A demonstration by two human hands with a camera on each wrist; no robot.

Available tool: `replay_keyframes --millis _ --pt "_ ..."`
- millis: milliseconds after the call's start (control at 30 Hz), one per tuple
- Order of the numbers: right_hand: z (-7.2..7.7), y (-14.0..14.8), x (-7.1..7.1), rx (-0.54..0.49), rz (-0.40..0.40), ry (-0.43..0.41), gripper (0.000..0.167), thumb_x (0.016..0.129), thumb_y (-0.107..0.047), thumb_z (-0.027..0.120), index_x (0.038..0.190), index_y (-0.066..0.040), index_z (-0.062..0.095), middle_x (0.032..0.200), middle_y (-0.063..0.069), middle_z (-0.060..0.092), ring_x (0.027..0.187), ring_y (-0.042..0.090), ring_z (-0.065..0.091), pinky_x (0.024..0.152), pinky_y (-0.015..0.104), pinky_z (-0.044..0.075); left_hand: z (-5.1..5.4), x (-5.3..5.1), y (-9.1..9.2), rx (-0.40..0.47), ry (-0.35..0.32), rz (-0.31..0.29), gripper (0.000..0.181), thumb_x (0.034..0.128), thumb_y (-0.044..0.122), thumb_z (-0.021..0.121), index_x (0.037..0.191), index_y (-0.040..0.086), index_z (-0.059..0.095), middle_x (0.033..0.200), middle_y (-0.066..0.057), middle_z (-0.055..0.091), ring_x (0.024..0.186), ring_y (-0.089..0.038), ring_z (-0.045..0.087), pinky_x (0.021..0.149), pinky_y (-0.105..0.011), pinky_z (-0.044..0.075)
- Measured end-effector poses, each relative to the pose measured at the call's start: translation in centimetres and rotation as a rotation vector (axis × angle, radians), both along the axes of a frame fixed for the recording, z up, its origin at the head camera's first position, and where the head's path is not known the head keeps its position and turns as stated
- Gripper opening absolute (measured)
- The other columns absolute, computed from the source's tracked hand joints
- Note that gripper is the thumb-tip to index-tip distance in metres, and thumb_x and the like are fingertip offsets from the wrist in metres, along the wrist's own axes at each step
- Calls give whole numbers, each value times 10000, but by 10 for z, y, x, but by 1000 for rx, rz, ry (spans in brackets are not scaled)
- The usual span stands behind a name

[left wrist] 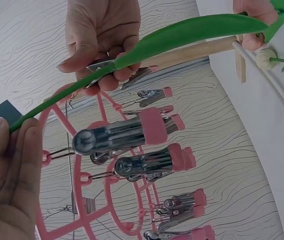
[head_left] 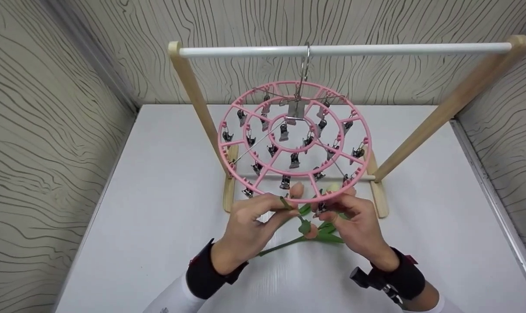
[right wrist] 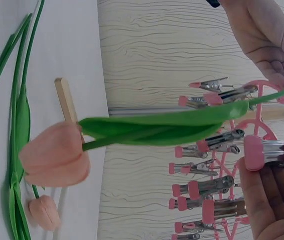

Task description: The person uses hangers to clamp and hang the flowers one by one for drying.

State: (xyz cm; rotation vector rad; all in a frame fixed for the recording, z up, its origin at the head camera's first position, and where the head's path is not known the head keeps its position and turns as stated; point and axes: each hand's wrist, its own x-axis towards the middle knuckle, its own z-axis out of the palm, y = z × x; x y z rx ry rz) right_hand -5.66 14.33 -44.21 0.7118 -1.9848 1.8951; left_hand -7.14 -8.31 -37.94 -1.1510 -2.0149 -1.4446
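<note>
An artificial pink tulip (right wrist: 57, 155) hangs bloom-down beneath the round pink clip hanger (head_left: 367, 143). My left hand (head_left: 252, 224) pinches its green stem (left wrist: 64, 105) near the cut end. At the hanger's near rim, my right hand (head_left: 360, 221) pinches a metal clip (right wrist: 271, 152) with pink tips between thumb and fingers. In the left wrist view the stem passes right beside that clip; whether the clip's jaws grip it I cannot tell. Other clips (left wrist: 127, 135) dangle around the hanger's rings.
The hanger's metal hook (head_left: 305, 65) hangs from a white rod (head_left: 397, 49) on a wooden stand (head_left: 445, 113). More tulips (head_left: 284, 247) lie on the white table (head_left: 158, 174) below my hands. Patterned panels (head_left: 32, 143) enclose the table at the back and sides.
</note>
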Motion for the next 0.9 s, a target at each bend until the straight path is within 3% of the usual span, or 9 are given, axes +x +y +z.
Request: replay_keyframes --millis 400,500,633,900 --pt "-2 -10 1 -142 -32 83 248 754 202 662 994 141 687 951 63 765 861 80 720 673 139 579 4 2 6 -87 44 63 79 842 140 726 882 73 718 816 -25 759 773 -58 725 687 -82 553" --pt "-3 -13 1 -160 -25 104 257 743 206 667 992 143 686 973 58 763 871 81 723 706 157 590 5 3 8 -108 53 76 89 845 159 724 886 80 719 815 -19 762 769 -50 726 682 -69 547" --pt "-5 -15 0 -155 -12 123 299 730 243 643 1010 145 680 1007 50 760 868 94 736 742 196 601 6 4 9 -121 67 88 92 846 167 725 888 85 715 817 -16 764 775 -52 730 697 -67 548" --pt "-12 -19 -4 -81 -75 196 251 727 135 714 975 95 716 956 -4 767 817 54 714 693 123 545 8 4 12 -129 67 86 90 854 168 716 881 81 716 809 -15 761 783 -56 731 718 -71 551"
